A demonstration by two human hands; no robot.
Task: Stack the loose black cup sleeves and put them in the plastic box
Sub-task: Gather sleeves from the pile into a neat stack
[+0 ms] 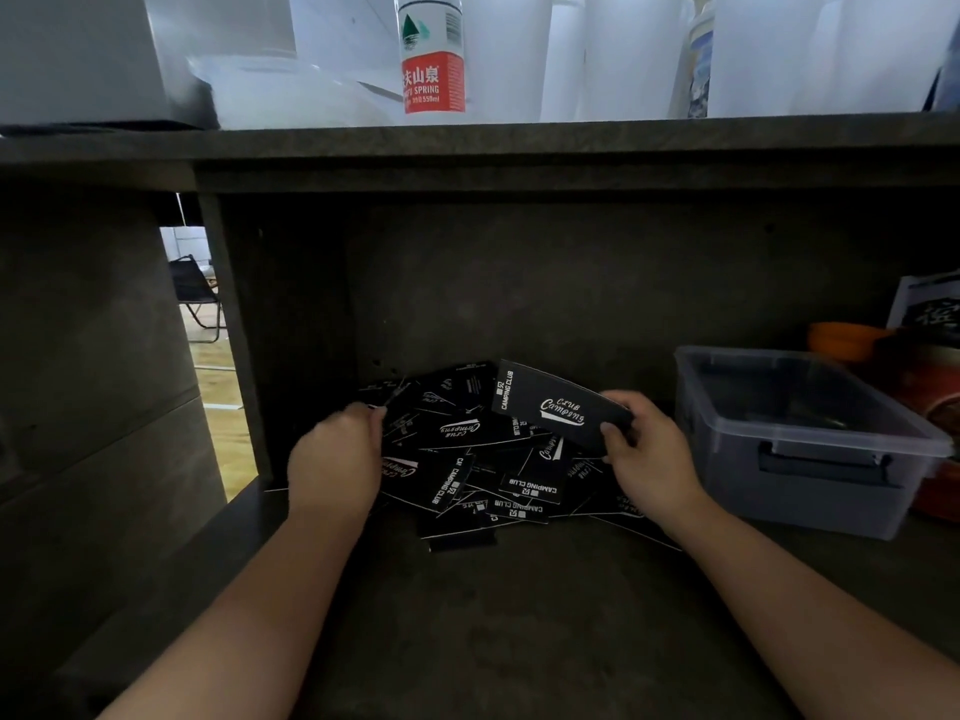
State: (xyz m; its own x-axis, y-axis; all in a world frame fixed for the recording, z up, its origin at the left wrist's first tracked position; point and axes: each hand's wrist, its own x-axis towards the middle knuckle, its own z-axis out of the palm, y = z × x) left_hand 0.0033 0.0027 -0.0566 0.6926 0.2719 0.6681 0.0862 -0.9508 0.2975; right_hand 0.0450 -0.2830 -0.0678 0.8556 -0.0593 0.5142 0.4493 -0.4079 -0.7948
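Observation:
A loose pile of black cup sleeves (pixel 467 465) with white "Camping Club" print lies on a dark shelf surface. My right hand (pixel 649 454) pinches one flat sleeve (pixel 556 405) by its right end and holds it lifted above the pile. My left hand (pixel 337 454) is at the pile's left edge, fingers curled on the edge of a sleeve there. A clear plastic box (pixel 800 480) stands to the right of the pile; a few dark sleeves seem to lie inside it.
A shelf board (pixel 467 148) overhangs above, bearing a water bottle (pixel 432 59) and white containers. Orange and red items (pixel 857 345) sit behind the box. A gap at left shows a wooden floor and a folding chair (pixel 195 293).

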